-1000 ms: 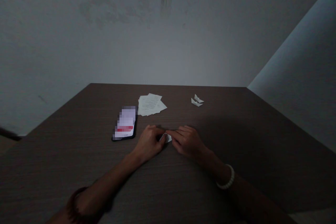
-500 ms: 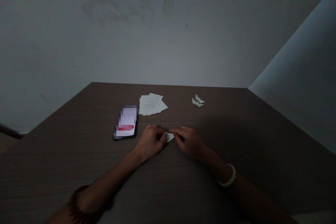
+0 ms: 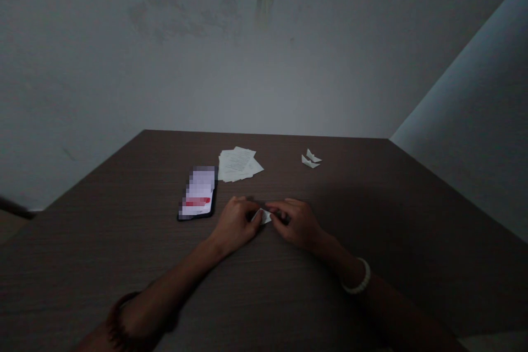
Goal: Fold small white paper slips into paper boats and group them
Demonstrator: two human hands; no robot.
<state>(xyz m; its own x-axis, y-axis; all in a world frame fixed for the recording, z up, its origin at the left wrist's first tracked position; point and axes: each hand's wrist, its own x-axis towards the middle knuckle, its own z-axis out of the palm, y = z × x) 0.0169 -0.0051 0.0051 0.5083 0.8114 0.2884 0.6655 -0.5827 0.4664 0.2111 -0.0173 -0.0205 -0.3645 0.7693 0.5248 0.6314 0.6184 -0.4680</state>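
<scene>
Between my hands, close to the table surface, is a small piece of folded white paper point(image 3: 265, 216). My left hand point(image 3: 237, 224) pinches its left side between thumb and fingers. At its right edge my right hand point(image 3: 297, 222) has thumb and index finger closed on the paper, the other fingers curled. Both hands partly cover the paper, so its full shape is hidden. Farther off to the right lie two small folded paper boats point(image 3: 311, 163), side by side.
A phone point(image 3: 198, 192) with a lit, blurred screen lies left of my hands. Beside it is a loose stack of printed paper sheets point(image 3: 239, 165). The dark wooden table point(image 3: 124, 203) meets a grey wall point(image 3: 264, 82) at its far edge.
My right thumb and index finger have shifted slightly left along the paper, covering more of its right edge. My left hand keeps its grip in the same place.
</scene>
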